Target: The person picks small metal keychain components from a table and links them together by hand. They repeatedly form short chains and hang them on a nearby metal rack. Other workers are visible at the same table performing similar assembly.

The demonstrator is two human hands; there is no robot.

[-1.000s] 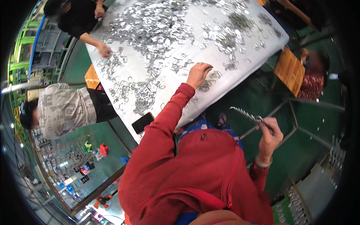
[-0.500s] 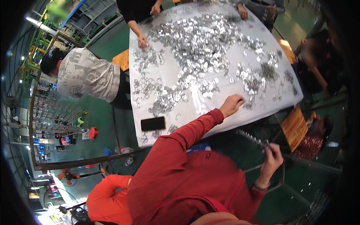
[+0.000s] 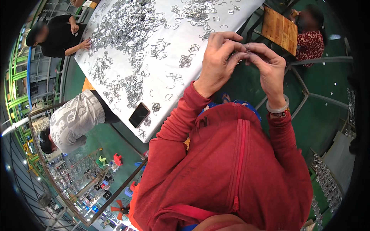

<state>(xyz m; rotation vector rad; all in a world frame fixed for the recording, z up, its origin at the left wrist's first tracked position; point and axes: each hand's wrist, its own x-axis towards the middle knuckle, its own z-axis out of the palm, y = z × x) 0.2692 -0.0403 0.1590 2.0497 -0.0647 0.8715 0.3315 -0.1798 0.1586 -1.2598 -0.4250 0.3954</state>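
My left hand (image 3: 220, 61) and my right hand (image 3: 271, 73) meet just beyond the table's near right edge. Both are pinched, thumb against fingers, with their fingertips touching. Whatever lies between the fingertips is too small and too covered to make out. Closest to my left hand on the white-covered table (image 3: 158, 82) are a small tangle of dark wire clips (image 3: 186, 61) and a few loose ones. Farther back spreads a large heap of shiny flat metal pieces (image 3: 127, 29), with a smaller pile (image 3: 196, 13) to its right.
A dark phone (image 3: 139, 115) lies near the table's corner. One person in black (image 3: 61, 36) reaches onto the table; another in a grey patterned shirt (image 3: 77, 119) bends beside it. A wooden stool (image 3: 279, 30) stands at right near a seated person (image 3: 309, 42). Metal bars (image 3: 304, 86) cross the right side.
My left hand has left the tabletop and come to my right hand, which has risen. The coiled metal strand in my right hand no longer shows. The view has turned toward the right.
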